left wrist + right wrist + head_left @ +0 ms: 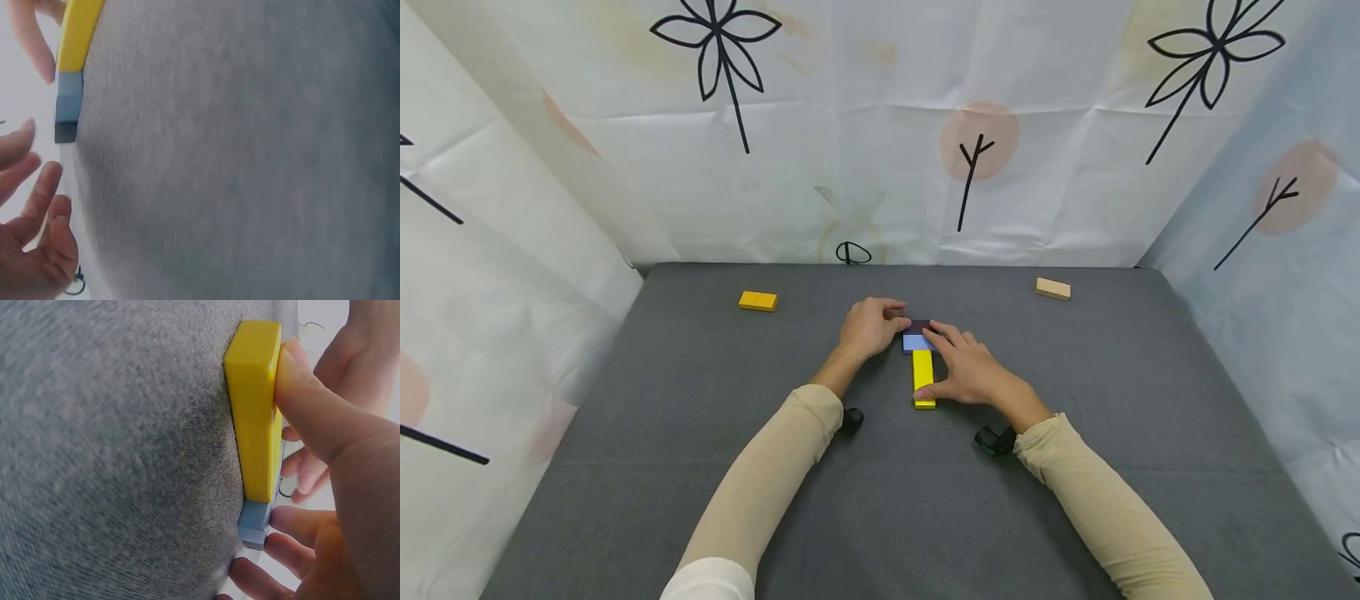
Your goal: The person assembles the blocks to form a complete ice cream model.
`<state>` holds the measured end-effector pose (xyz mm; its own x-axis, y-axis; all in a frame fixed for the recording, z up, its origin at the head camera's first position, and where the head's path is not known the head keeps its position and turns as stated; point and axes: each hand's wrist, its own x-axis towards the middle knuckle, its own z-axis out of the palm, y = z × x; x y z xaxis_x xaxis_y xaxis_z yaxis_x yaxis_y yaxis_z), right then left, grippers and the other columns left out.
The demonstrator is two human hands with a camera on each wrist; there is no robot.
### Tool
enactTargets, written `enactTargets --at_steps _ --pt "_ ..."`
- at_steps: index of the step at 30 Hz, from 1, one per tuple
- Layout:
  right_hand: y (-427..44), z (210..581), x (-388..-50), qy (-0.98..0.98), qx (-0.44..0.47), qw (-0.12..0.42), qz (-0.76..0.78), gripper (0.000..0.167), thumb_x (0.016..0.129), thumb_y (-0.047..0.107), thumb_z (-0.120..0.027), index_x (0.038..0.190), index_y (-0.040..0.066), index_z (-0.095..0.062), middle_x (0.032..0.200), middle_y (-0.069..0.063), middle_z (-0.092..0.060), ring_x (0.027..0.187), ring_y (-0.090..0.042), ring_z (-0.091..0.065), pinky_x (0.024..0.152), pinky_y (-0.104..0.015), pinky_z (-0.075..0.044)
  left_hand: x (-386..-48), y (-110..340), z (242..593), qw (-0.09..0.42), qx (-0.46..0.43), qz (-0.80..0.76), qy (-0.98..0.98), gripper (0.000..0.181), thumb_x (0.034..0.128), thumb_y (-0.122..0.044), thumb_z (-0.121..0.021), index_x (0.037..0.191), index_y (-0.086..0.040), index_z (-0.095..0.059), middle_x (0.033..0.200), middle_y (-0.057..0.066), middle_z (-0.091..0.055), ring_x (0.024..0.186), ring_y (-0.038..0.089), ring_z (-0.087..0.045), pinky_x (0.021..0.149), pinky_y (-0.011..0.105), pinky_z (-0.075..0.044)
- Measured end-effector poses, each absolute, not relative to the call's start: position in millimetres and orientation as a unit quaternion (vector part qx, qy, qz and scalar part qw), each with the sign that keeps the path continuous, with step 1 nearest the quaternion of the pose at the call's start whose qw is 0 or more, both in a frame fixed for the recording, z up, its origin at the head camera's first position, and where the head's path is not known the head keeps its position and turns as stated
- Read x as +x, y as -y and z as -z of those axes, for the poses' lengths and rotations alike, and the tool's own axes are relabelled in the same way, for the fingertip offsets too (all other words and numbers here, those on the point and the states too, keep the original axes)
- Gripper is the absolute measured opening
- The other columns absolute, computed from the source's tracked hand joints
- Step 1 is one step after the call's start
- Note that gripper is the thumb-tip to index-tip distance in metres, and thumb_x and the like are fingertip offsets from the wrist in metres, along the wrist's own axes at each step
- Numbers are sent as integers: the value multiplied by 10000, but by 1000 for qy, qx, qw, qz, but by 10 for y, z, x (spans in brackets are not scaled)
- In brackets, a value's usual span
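On the grey tabletop a yellow block (923, 373) lies lengthwise toward me, its far end against a light blue block (913, 342). Just beyond the blue one sits a dark purple block (919, 327), also lying crosswise. My right hand (970, 367) spans the row: its thumb rests on the yellow block near the close end, and its extended fingers reach the blue and dark blocks. My left hand (868, 327) is at the dark block's left end, fingers loosely bent, a fingertip at its corner. In the left wrist view no block lies within that hand's fingers.
Another yellow block (758, 301) lies at the back left of the table (700, 417), and a pale wooden block (1053, 289) at the back right. White patterned cloth (880, 167) hangs behind the table and along both sides.
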<state>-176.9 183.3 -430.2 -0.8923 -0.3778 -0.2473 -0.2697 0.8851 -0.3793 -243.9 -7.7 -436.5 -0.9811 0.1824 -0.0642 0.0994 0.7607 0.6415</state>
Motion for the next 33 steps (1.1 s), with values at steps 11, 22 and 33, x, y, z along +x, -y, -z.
enactTargets --at_steps 11,22,33 --pt "-1848 4308 -1762 -957 -175 152 173 1090 820 611 -781 1637 132 -242 1718 -100 -162 1460 -391 -337 1119 -636 -347 -2529 284 4360 -44 120 -112 -985 769 954 -712 -498 1609 -350 -316 1621 66 -383 1497 308 -351 1175 539 -359" --pt "-1853 4307 -1758 -955 -181 151 179 1088 817 610 -785 1636 133 -249 1715 -104 -171 1454 -394 -343 1119 -641 -344 -2620 555 4387 -31 104 -45 -993 995 867 -881 -388 1643 -403 12 1747 8 69 1611 341 129 1291 594 30" --pt "-1862 4281 -1748 -951 -187 155 192 1080 827 580 -791 1639 137 -234 1720 -103 -147 1465 -399 -319 1128 -659 -315 -2737 1045 4337 -42 50 -72 -995 962 920 -806 -434 1657 -333 -36 1748 51 20 1607 391 78 1274 634 42"
